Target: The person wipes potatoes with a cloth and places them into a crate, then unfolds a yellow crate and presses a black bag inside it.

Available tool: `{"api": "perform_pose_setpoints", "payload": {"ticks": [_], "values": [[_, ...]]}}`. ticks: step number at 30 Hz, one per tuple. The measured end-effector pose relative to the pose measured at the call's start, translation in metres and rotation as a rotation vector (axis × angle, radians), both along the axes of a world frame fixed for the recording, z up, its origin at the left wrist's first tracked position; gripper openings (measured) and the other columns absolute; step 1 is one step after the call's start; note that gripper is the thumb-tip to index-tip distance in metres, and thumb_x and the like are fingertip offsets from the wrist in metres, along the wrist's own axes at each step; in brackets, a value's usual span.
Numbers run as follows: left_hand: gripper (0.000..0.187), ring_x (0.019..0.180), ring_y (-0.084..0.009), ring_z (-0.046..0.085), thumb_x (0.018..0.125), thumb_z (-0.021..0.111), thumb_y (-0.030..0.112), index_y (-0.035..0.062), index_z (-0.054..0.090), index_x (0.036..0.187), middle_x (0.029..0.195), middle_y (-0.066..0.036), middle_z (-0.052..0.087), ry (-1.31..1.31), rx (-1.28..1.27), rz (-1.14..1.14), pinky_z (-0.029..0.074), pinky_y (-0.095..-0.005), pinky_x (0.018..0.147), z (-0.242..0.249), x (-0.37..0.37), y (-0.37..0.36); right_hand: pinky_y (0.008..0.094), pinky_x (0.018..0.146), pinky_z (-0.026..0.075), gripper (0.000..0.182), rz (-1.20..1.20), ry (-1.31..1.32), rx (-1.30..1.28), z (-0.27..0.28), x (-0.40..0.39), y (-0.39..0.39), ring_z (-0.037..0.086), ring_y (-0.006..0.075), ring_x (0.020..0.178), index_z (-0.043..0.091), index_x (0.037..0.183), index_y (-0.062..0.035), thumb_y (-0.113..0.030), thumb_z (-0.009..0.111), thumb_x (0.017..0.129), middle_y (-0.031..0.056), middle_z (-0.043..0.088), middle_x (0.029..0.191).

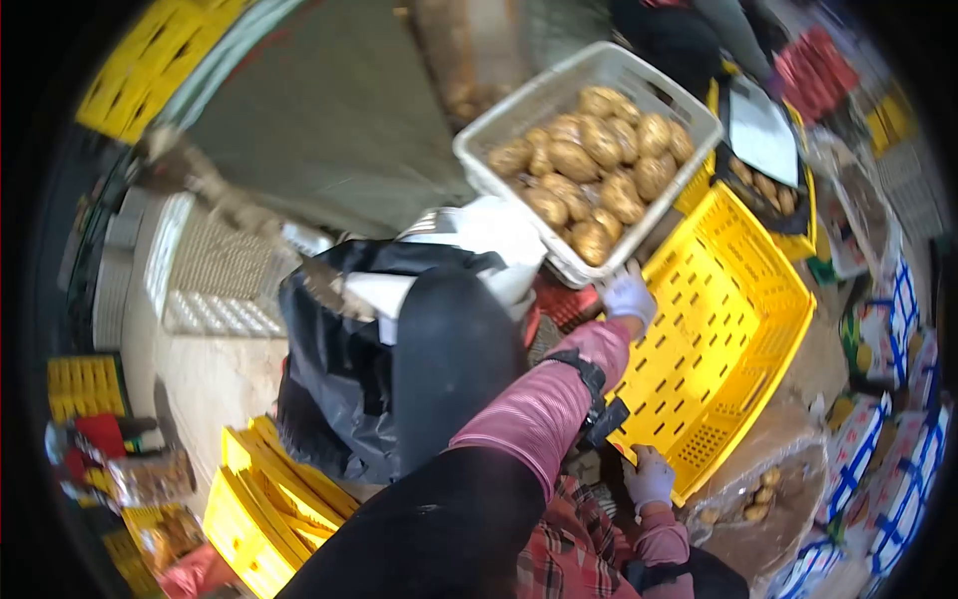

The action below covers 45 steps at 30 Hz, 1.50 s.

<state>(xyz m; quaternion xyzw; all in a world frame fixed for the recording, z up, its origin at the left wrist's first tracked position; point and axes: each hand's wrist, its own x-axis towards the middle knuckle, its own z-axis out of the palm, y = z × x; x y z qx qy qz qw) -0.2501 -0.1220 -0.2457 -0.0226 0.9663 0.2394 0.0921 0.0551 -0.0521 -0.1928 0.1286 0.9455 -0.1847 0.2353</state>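
A yellow plastic crate (pixel 689 329) with a slotted floor lies tilted at the right of centre, its inside facing me. My left hand (pixel 629 298), in a pale glove, is closed at its upper left side, close to the corner of a white crate (pixel 479 170). The fingers there are partly blurred. My right hand (pixel 651 479), also gloved, has its fingers curled over the lower end rim of the yellow crate. Potatoes (pixel 599 150) fill much of the white crate, just beyond my left hand.
A clear plastic bag (pixel 718 509) with several potatoes lies below the yellow crate. Stacked yellow crates (pixel 259 509) stand lower left, and a black bag (pixel 339 349) lies beside my knee. Another potato-filled yellow crate (pixel 803 235) is at upper right, near another person (pixel 689 35).
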Motion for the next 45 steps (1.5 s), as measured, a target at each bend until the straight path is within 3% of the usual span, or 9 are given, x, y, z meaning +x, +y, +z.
{"api": "perform_pose_setpoints", "payload": {"ticks": [5,9,14,18,26,31,34,38,45], "values": [[0.079,0.130,-0.0413,0.042,0.079,0.070,0.033,0.0044,0.036,0.144,0.140,-0.026,0.044,-0.153,0.499,-0.001,0.035,-0.0508,0.109,0.086,0.015,0.011,0.0456,0.082,0.051,0.035,0.117,0.109,0.031,-0.003,-0.001,0.000,0.066,0.0354,0.094,0.066,0.108,-0.0081,-0.033,0.069,0.084,0.0146,0.069,0.102],[0.064,0.136,-0.0428,0.037,0.084,0.062,0.027,-0.0020,0.043,0.138,0.140,-0.028,0.045,0.088,1.047,-0.231,0.032,-0.0441,0.113,0.256,0.040,-0.049,0.0472,0.083,0.051,0.037,0.155,0.132,0.082,-0.010,0.000,0.004,0.066,0.0365,0.096,0.066,0.109,-0.0078,-0.035,0.069,0.084,0.0154,0.069,0.101],[0.050,0.118,-0.0354,0.059,0.088,0.066,0.033,0.0026,0.059,0.128,0.125,-0.022,0.060,0.540,0.883,-0.405,0.044,-0.0383,0.103,0.365,0.078,-0.201,0.0418,0.078,0.052,0.044,0.141,-0.061,0.010,-0.019,-0.004,0.023,0.067,0.0360,0.088,0.066,0.110,-0.0004,-0.033,0.075,0.083,0.0186,0.070,0.098],[0.045,0.105,-0.0205,0.067,0.092,0.064,0.024,0.0001,0.059,0.129,0.118,-0.017,0.066,0.489,0.434,-0.142,0.052,-0.0313,0.090,0.320,0.093,-0.365,0.0379,0.085,0.052,0.044,-0.105,0.150,-0.332,-0.031,0.004,0.025,0.066,0.0313,0.095,0.065,0.119,-0.0019,-0.028,0.073,0.085,0.0175,0.069,0.109],[0.110,0.146,-0.0447,0.020,0.070,0.080,0.051,-0.0011,0.027,0.151,0.158,-0.020,0.025,-0.039,-0.352,0.189,0.026,-0.0440,0.118,0.171,0.203,-0.458,0.0338,0.083,0.052,0.031,-0.073,0.453,-0.310,0.046,-0.004,0.013,0.067,0.0236,0.091,0.066,0.115,0.0002,-0.019,0.066,0.091,0.0141,0.070,0.105],[0.028,0.098,-0.0325,0.069,0.093,0.060,0.026,0.0038,0.069,0.106,0.102,-0.017,0.072,0.418,0.196,0.589,0.052,-0.0397,0.088,0.097,0.176,-0.500,0.0272,0.082,0.051,0.028,-0.150,0.506,-0.363,0.109,-0.012,0.006,0.065,0.0128,0.087,0.066,0.114,0.0033,-0.017,0.065,0.095,0.0086,0.071,0.097],[0.019,0.050,-0.0052,0.045,0.100,0.052,0.015,0.0067,0.062,0.085,0.067,0.005,0.054,0.634,0.768,0.525,0.036,-0.0242,0.047,0.167,0.150,-0.509,0.0266,0.085,0.050,0.032,-0.165,0.628,-0.490,0.148,-0.013,-0.008,0.063,0.0112,0.088,0.063,0.119,0.0047,-0.014,0.066,0.093,0.0103,0.070,0.102],[0.015,0.052,-0.0044,0.048,0.096,0.057,0.011,0.0001,0.067,0.094,0.065,0.005,0.054,0.688,0.885,0.404,0.040,-0.0229,0.049,0.288,0.149,-0.472,0.0264,0.087,0.051,0.044,-0.005,0.722,-0.560,0.240,-0.033,-0.094,0.063,0.0123,0.091,0.058,0.129,0.0039,-0.005,0.069,0.087,0.0119,0.067,0.113],[0.015,0.072,-0.0114,0.059,0.084,0.063,0.006,-0.0031,0.068,0.094,0.080,-0.005,0.065,0.587,0.534,-0.112,0.048,-0.0270,0.067,0.339,0.210,-0.412,0.0406,0.092,0.051,0.060,0.389,0.654,-0.640,0.290,-0.079,-0.304,0.066,0.0321,0.100,0.051,0.139,-0.0089,-0.007,0.066,0.081,0.0179,0.059,0.130]]}}
